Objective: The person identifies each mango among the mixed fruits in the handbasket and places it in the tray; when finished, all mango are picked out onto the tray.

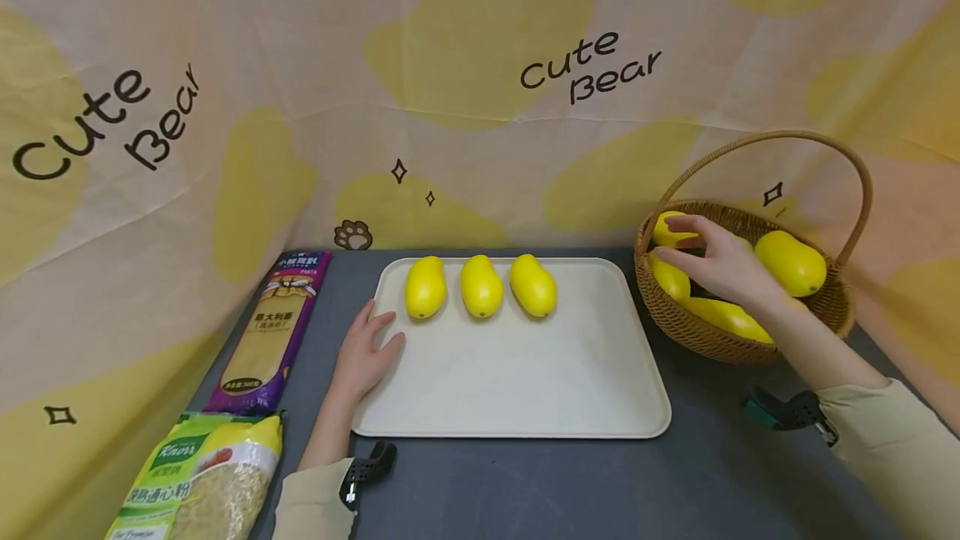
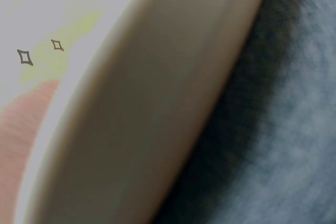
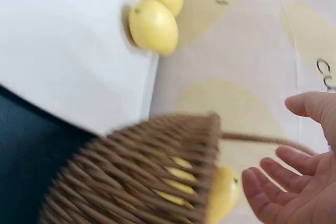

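Note:
Three yellow mangoes stand in a row along the far side of a cream tray (image 1: 517, 382): a left mango (image 1: 425, 288), a middle mango (image 1: 482, 287) and a right mango (image 1: 534, 286). My left hand (image 1: 366, 357) rests at the tray's left rim with its fingers spread. Over the wicker basket (image 3: 126, 177) on the right is my right hand (image 1: 723, 261), its fingers loosely bent and thumb apart, with nothing between them. Inside the basket lie several more mangoes, among them one at the right (image 1: 791, 263) and one at the front (image 1: 727, 321).
A purple pasta packet (image 1: 262, 340) and a green-and-yellow pasta bag (image 1: 206, 482) lie left of the tray on the dark table (image 1: 480, 490). The basket's tall handle (image 1: 862, 182) arches up behind the right hand. A printed cloth (image 1: 465, 65) hangs behind.

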